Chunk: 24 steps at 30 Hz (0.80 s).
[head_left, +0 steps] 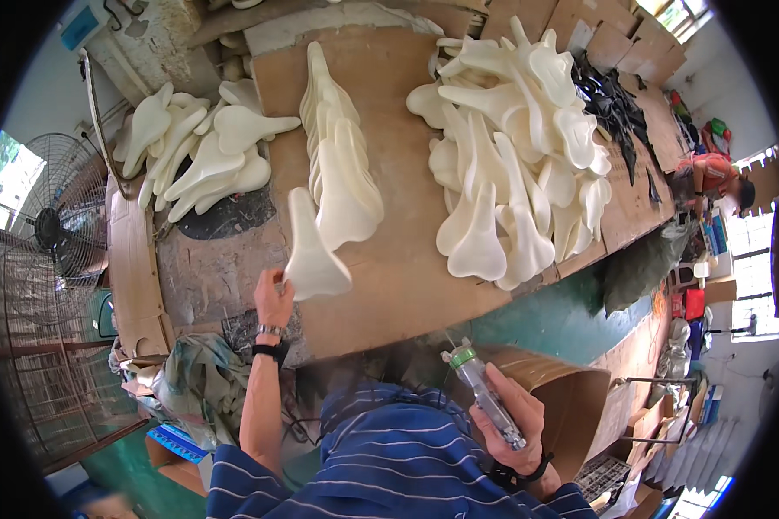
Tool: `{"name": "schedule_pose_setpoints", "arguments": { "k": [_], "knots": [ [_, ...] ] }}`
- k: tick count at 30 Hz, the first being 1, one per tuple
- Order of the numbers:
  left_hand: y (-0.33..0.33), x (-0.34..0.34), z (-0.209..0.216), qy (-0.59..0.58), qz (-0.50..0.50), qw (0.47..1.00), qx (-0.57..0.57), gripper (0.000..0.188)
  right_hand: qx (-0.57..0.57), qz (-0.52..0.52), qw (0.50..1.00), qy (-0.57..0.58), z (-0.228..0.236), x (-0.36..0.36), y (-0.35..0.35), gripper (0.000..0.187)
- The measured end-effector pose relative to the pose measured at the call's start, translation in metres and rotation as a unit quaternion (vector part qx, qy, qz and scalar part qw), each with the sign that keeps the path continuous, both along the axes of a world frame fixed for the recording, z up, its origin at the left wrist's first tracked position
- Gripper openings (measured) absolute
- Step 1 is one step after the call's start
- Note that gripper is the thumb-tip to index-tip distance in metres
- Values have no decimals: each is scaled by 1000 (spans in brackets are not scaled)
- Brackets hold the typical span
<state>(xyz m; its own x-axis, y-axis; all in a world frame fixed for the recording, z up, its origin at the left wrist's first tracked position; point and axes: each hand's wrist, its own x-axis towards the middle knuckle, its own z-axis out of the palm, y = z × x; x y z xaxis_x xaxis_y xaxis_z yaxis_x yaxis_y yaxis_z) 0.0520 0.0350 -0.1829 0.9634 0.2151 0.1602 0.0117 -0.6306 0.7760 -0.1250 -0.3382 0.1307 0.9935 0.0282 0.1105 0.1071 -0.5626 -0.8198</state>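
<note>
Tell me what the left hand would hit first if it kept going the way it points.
The left hand already grips a cream saddle; straight on, it probably meets the row of saddles, though depth is unclear.

Cluttered workshop: brown workbench (407,285), standing fan (56,229), bright windows (749,285)

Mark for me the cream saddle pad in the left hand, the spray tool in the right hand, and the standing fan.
cream saddle pad (312,251), head view, on its broad rear end.
spray tool (485,398), head view, on its clear barrel above the fingers.
standing fan (56,221), head view, on its wire guard.
</note>
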Motion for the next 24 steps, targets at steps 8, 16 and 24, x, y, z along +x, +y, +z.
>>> {"name": "schedule_pose_setpoints", "arguments": {
  "k": [8, 16, 24],
  "knots": [
    [-74, 97, -33, 46, -63, 995, 56, 38, -1, 1, 999, -33, 2, -4, 6, 54],
    [-72, 96, -64, 39, 10, 996, -78, 61, -7, -2, 1000, -13, 2, -6, 7, 55],
    [-28, 53, -15, 109, -34, 988, -108, 50, -17, -5, 999, 34, 6, -1, 2, 57]
  ]
}}
